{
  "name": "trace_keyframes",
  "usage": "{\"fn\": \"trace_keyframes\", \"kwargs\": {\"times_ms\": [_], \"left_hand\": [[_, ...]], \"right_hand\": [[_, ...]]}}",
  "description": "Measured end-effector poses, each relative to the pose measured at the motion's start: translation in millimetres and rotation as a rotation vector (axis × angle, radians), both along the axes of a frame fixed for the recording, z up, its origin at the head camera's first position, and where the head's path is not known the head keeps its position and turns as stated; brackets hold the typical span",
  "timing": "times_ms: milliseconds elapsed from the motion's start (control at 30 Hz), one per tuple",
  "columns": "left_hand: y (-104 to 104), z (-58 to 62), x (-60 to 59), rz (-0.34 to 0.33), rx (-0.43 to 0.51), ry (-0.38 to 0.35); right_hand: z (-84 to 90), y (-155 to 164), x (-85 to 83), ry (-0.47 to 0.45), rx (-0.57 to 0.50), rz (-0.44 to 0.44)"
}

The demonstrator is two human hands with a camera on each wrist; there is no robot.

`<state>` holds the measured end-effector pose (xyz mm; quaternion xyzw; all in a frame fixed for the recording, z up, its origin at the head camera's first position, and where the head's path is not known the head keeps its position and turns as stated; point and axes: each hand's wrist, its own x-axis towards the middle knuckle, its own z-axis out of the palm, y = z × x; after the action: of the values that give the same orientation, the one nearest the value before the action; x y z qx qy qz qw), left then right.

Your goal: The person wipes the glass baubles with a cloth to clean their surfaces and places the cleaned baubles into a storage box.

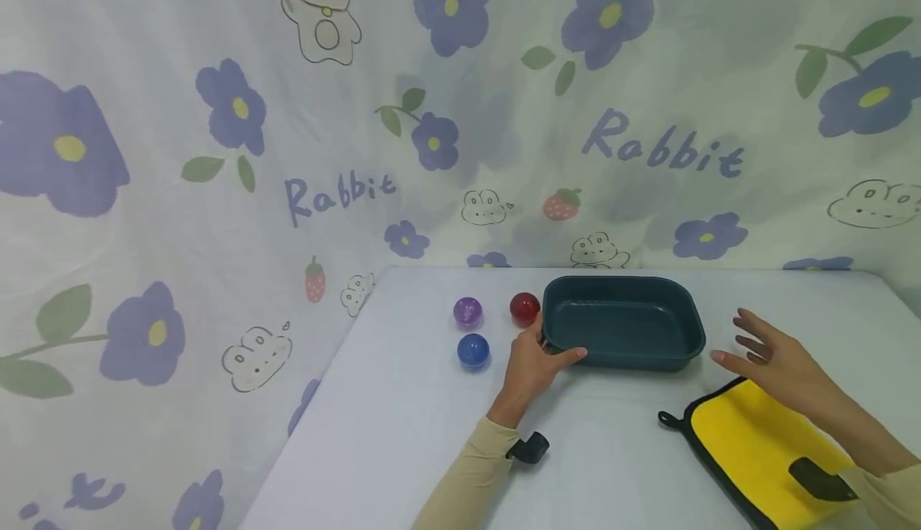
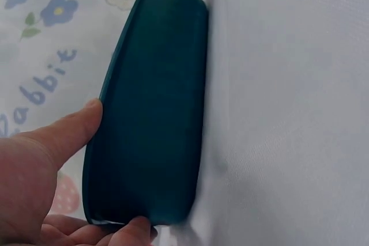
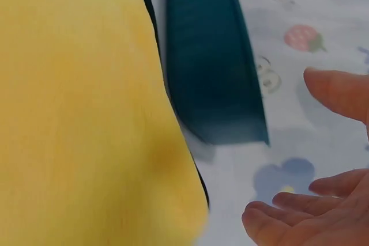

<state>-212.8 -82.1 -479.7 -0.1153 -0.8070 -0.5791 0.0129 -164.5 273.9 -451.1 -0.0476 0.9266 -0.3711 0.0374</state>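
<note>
A dark teal rectangular dish [image 1: 622,326] stands on the white table. My left hand [image 1: 530,362] grips its left end, with the thumb at the front rim and the other fingers round the end wall. In the left wrist view, the thumb presses near the rim of the dish [image 2: 153,102] and the fingers are partly hidden by its end. Off the dish's right end, my right hand [image 1: 780,362] hovers with spread fingers, touching nothing. The right wrist view shows a gap between that hand [image 3: 317,211] and the dish [image 3: 213,61].
A red ball [image 1: 524,308] lies close to the dish's left end. Further left are a purple ball [image 1: 468,312] and a blue ball [image 1: 473,351]. A yellow pot holder [image 1: 763,442] with black edging and a loop lies under the right forearm. Printed cloth [image 1: 504,114] hangs behind the table.
</note>
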Motion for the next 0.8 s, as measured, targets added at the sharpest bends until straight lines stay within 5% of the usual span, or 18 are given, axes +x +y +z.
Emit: {"fn": "trace_keyframes", "kwargs": {"times_ms": [367, 800], "left_hand": [[-2, 0.4, -0.8, -0.005, 0.041, 0.013], [-2, 1.3, 1.5, 0.002, 0.025, -0.014]], "right_hand": [[-5.8, 42, 32.2, 0.015, 0.068, -0.227], [-43.5, 55, 54.2, -0.22, 0.166, -0.211]]}}
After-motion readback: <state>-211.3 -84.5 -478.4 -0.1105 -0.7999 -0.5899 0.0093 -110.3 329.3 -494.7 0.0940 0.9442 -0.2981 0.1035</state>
